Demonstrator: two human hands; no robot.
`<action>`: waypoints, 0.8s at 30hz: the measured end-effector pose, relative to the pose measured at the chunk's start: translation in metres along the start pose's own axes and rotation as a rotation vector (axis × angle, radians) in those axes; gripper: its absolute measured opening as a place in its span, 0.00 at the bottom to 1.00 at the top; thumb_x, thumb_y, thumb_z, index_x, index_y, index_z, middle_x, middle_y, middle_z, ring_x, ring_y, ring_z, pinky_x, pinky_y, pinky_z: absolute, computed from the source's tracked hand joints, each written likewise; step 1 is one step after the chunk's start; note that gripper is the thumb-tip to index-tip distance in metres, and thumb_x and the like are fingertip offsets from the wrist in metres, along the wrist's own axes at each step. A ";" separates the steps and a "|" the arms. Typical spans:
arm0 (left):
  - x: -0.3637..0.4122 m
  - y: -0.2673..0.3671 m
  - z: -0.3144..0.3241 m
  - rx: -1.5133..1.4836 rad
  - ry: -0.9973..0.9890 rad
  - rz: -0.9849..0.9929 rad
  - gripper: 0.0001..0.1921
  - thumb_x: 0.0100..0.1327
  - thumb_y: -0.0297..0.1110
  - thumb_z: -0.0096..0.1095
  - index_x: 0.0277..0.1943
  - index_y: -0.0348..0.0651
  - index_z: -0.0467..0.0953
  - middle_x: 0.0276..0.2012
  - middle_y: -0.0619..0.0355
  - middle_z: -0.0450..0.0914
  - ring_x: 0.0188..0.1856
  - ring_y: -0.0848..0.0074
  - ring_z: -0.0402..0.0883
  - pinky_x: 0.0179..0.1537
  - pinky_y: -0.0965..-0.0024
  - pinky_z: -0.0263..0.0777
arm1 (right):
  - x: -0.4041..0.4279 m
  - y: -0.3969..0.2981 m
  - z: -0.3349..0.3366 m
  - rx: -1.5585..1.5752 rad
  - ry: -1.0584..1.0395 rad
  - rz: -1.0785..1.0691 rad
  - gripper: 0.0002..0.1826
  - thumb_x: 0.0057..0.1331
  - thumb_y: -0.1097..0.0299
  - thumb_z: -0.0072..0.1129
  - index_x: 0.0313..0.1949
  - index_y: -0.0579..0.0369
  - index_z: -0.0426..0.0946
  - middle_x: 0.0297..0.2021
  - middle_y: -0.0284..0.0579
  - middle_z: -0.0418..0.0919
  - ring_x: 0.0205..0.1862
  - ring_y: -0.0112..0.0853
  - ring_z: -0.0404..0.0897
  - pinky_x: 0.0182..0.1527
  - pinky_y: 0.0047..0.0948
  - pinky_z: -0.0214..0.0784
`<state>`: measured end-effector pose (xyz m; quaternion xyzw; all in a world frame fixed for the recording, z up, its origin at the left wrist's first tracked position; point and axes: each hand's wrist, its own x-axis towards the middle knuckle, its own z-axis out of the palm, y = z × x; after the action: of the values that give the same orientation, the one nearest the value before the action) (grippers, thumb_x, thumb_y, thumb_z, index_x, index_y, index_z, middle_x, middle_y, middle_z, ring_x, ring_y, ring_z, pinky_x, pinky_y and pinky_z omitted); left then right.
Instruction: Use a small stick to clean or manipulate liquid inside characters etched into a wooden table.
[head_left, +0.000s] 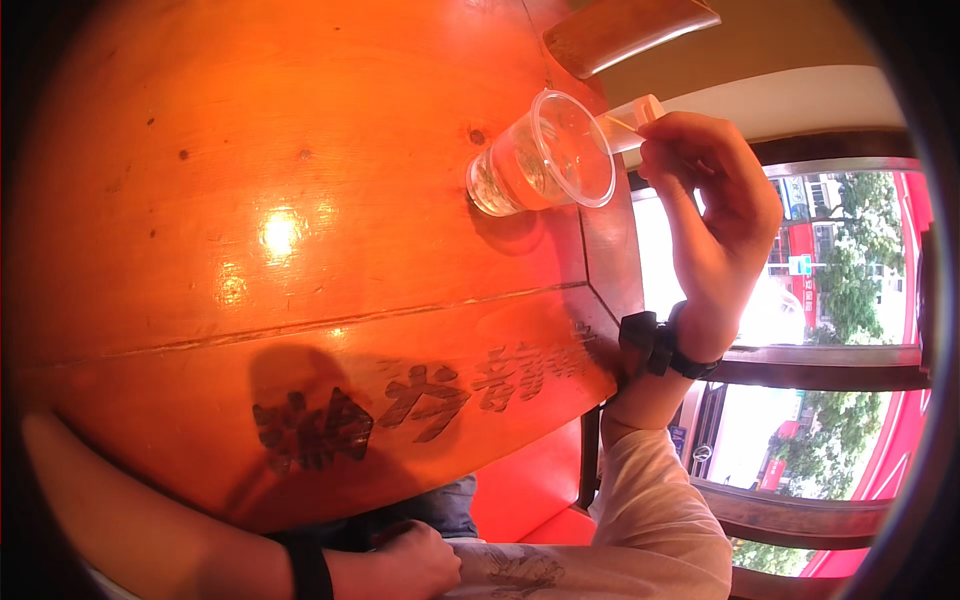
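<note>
My right hand (712, 195), with a black device on its wrist, is raised near the table's right edge. Its thumb and fingertips pinch a thin pale stick (619, 123) that looks like a toothpick. Just left of it, a clear plastic cup (517, 169), partly filled with clear liquid, stands on the orange wooden table (300, 195). Behind the cup's rim is a small clear container with an orange top (646, 109), partly hidden. Low in view, my left hand (420, 559) is curled against my pale sleeve, below the table edge. Nothing shows in it.
Dark carved characters (427, 401) mark the near table strip. Red seating (525, 480) lies below the edge. To the right, a window (847, 255) with dark frame bars shows trees and a vehicle outside. A brown wooden piece (630, 34) projects beyond the table's upper right.
</note>
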<state>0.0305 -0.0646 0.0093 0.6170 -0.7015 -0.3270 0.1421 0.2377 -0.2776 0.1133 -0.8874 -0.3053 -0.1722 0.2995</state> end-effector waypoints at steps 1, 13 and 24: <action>0.001 -0.001 0.000 -0.010 0.012 0.005 0.06 0.60 0.32 0.63 0.33 0.45 0.86 0.28 0.59 0.84 0.32 0.67 0.86 0.30 0.60 0.78 | -0.001 0.000 0.000 -0.001 0.003 0.000 0.12 0.64 0.89 0.55 0.44 0.66 0.80 0.38 0.41 0.83 0.35 0.20 0.79 0.41 0.18 0.72; 0.010 0.003 0.027 -0.101 0.119 0.041 0.07 0.63 0.31 0.61 0.34 0.47 0.86 0.27 0.60 0.84 0.31 0.70 0.86 0.32 0.63 0.76 | 0.004 -0.001 0.010 0.090 -0.050 -0.004 0.15 0.65 0.88 0.52 0.49 0.63 0.78 0.33 0.38 0.79 0.35 0.20 0.77 0.36 0.19 0.66; 0.015 0.005 0.029 -0.102 0.096 0.015 0.07 0.62 0.32 0.62 0.33 0.47 0.87 0.28 0.58 0.86 0.32 0.67 0.88 0.33 0.62 0.79 | 0.008 0.014 0.031 0.103 0.036 0.031 0.08 0.69 0.81 0.56 0.47 0.58 0.75 0.29 0.31 0.79 0.25 0.13 0.69 0.26 0.17 0.54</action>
<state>0.0064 -0.0704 -0.0120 0.6187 -0.6808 -0.3314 0.2095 0.2566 -0.2636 0.0873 -0.8721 -0.2945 -0.1677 0.3531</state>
